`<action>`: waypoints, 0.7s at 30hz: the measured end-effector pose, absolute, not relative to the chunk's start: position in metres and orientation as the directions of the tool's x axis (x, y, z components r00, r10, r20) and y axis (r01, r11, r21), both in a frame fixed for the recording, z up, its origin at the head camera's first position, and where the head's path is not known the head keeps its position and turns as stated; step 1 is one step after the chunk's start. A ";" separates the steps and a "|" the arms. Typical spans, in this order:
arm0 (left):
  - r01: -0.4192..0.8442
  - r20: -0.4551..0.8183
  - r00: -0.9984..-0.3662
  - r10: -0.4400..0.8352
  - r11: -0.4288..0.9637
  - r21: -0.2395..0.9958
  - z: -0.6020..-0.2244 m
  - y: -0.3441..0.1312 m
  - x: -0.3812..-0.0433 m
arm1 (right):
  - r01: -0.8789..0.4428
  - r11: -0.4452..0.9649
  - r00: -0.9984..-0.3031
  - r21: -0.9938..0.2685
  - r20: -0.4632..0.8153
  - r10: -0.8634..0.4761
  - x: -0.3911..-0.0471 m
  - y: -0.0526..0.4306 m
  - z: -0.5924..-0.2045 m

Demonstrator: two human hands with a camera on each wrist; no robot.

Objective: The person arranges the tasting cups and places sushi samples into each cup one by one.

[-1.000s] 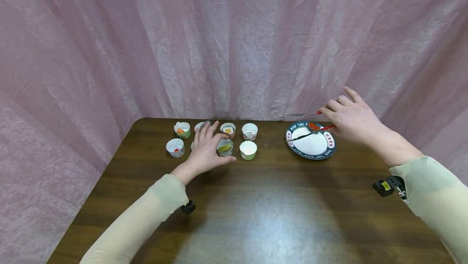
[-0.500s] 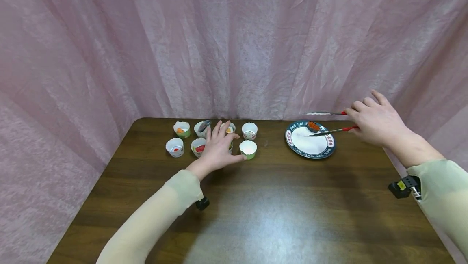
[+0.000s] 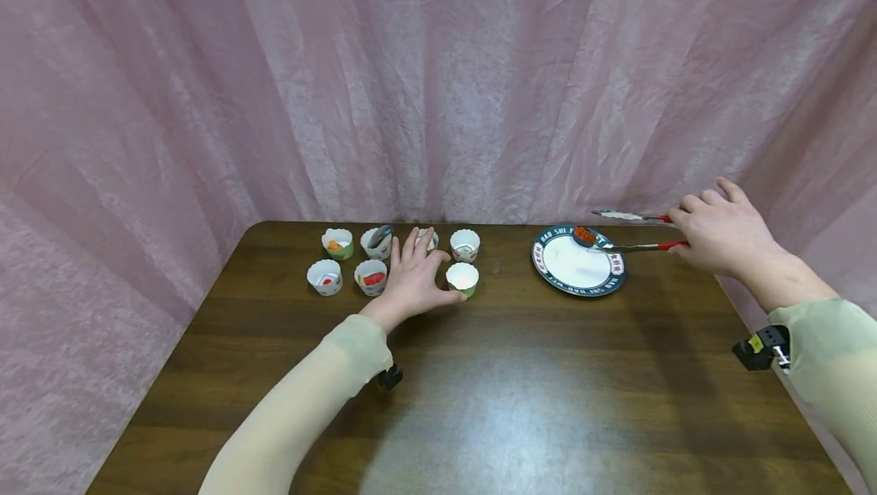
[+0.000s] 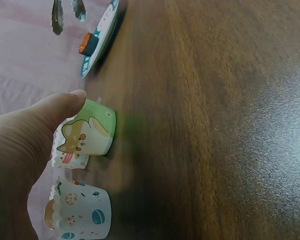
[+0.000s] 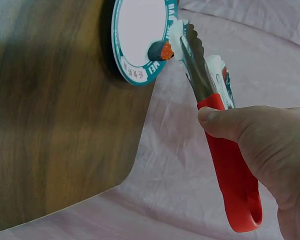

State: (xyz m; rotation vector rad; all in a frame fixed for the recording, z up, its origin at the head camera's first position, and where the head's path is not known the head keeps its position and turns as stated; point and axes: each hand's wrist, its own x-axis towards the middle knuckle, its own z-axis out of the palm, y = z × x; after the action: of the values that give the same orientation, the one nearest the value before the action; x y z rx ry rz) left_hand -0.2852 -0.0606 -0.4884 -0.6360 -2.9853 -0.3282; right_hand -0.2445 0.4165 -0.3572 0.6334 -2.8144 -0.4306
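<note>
My right hand [image 3: 726, 236] grips red-handled metal tongs [image 5: 230, 170], their arms spread apart above the right side of a white plate [image 3: 575, 270] with a dark green lettered rim. A roe-topped sushi piece [image 3: 585, 236] sits at the plate's back edge, apart from the tongs. My left hand [image 3: 413, 282] reaches over the paper cups with its fingers spread. Its thumb is at the rim of a green paper cup [image 4: 97, 127] with a dog print; whether it touches is unclear. A cup beneath that hand is hidden in the head view.
To the left stand more paper cups: one with red food [image 3: 371, 279], one with a dark silvery piece [image 3: 378, 242], one with orange bits [image 3: 338, 244] and one with a red spot [image 3: 325, 279]. A white cup [image 3: 465, 245] stands behind the green one. Pink curtain [image 3: 438, 99] hangs behind the table.
My right hand has moved right with the tongs, away from over the plate's middle. My left hand has shifted right towards the green cup, uncovering the cup with red food.
</note>
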 end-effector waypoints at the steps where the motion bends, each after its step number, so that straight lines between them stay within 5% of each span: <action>1: 0.406 0.111 -0.913 0.392 0.893 0.194 -0.489 -0.061 -0.286 | -0.379 0.865 -0.886 0.329 0.143 -0.442 -0.245 0.417 -0.358; 21: 0.386 0.099 -0.922 0.373 0.898 0.213 -0.503 -0.052 -0.293 | -0.338 0.894 -0.936 0.293 -0.004 -0.352 -0.258 0.413 -0.378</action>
State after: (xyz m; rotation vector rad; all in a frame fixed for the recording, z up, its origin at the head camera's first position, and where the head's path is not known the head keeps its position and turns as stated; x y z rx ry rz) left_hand -0.2926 -0.0520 -0.5031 -0.6017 -3.0057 -0.3550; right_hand -0.2584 0.4132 -0.3780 0.5483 -3.0095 -0.4524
